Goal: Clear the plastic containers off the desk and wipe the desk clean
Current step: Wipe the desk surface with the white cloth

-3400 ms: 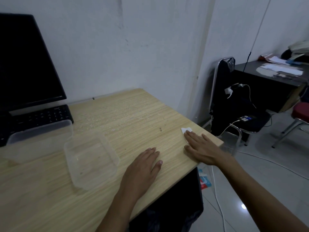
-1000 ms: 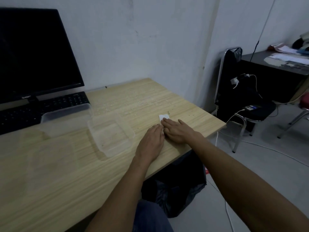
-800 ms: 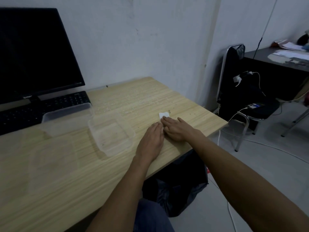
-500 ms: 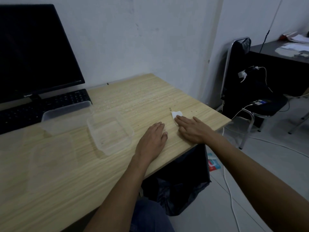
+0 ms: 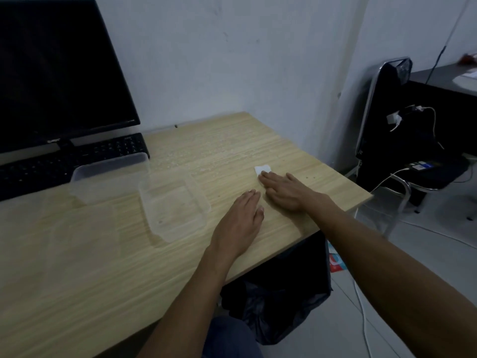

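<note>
Two clear plastic containers sat on the desk [image 5: 180, 267] in the head view: the near container [image 5: 175, 204], long axis running from seven to one o'clock, and the far container [image 5: 111, 175], lying crosswise against the keyboard [image 5: 77, 158], both probably mouth-up, though their transparency left that uncertain. At three o'clock from the near one, the right hand [image 5: 286, 189] pressed straight, slightly spread fingers on a white tissue [image 5: 263, 168], seemingly to drag it as a wipe. The left hand [image 5: 238, 223] lay flat beside it, fingers together, apparently bracing.
</note>
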The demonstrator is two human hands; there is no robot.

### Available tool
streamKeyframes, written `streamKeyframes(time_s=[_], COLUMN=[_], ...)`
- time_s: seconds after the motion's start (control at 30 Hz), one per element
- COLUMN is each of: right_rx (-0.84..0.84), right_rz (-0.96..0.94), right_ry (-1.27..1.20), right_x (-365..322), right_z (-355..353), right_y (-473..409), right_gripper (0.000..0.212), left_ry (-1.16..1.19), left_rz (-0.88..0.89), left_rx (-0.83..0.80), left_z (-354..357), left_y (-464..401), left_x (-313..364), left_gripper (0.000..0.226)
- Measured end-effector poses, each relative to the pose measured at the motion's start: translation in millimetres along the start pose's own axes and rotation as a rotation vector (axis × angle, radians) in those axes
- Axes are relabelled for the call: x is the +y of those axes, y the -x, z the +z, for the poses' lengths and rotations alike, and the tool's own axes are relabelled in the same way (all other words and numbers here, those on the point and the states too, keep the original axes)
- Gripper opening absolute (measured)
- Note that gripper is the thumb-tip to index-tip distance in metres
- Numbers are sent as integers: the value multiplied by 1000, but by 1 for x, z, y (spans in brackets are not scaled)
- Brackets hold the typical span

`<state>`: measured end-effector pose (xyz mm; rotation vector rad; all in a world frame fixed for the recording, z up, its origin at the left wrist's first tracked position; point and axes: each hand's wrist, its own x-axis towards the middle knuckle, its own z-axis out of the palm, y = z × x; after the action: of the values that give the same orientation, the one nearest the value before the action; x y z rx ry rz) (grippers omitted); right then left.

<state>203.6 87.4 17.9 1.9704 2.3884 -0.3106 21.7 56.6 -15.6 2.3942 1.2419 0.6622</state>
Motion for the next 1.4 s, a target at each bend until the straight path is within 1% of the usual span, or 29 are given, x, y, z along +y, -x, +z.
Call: streamKeyframes(time_s=[0.17, 0.4, 0.5, 0.57, 0.63, 0.73, 0.83, 0.9, 0.97, 1.1, 1.3, 1.4], right_rx=[9, 39, 72, 123, 185, 241, 293, 340, 372, 376, 363, 364], right_rz=[-112, -129, -133, -141, -111, 16, 102, 102, 92, 86, 84, 80], right_ry=[7, -54, -114, -173, -193, -158, -136, -114, -77, -37, 4, -7], right_x=[-11, -14, -11, -8, 0, 17, 23, 22, 24, 23, 25, 24], right_z=[11, 10, 9, 11, 15, 19, 24, 28, 30, 32, 33, 32], right_y=[10, 15, 16, 21, 27, 38, 44, 45, 45, 45, 43, 44], right_gripper=[53, 50, 47, 47, 48, 50, 48, 47, 51, 73, 75, 75], left_ry=[52, 56, 40, 11, -23, -73, -179, -230, -218, -269, -384, -380], left_rz=[-13, -9, 8, 34, 53, 67, 99, 96, 58, 15, -76, -88], left_rx=[16, 16, 30, 38, 44, 41, 17, -10, -55, -114, -246, -241], left_z=[0, -2, -3, -3, -3, -1, 0, 0, 0, -4, 0, -1], left_y=[1, 2, 3, 3, 4, 4, 4, 3, -1, -15, -41, -32], left_x=[1, 2, 3, 2, 2, 4, 7, 8, 10, 15, 24, 24], left_gripper=[49, 48, 47, 46, 46, 48, 56, 62, 60, 63, 66, 66])
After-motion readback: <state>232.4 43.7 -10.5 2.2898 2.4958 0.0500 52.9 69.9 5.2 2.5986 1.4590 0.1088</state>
